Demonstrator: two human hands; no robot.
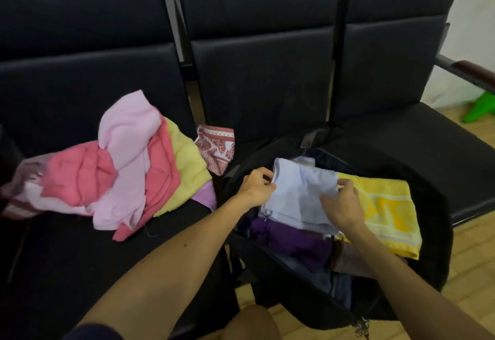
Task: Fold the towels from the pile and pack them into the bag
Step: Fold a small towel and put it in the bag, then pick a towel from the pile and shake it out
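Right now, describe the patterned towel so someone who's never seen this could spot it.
Start at the row of black seats, then find the pile of loose towels on it. At the pile's right edge, toward the black bag, lies the patterned towel, the only one with a red-and-white leaf print.

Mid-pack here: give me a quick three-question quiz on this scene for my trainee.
1. True or false: the left hand and right hand both hold the blue towel over the open bag.
2. Which lies right of it, on the bag? A green towel, B yellow towel, C white towel.
3. Fill in: the pile lies on the bag's ____ side.
Key: 1 true; 2 B; 3 left.
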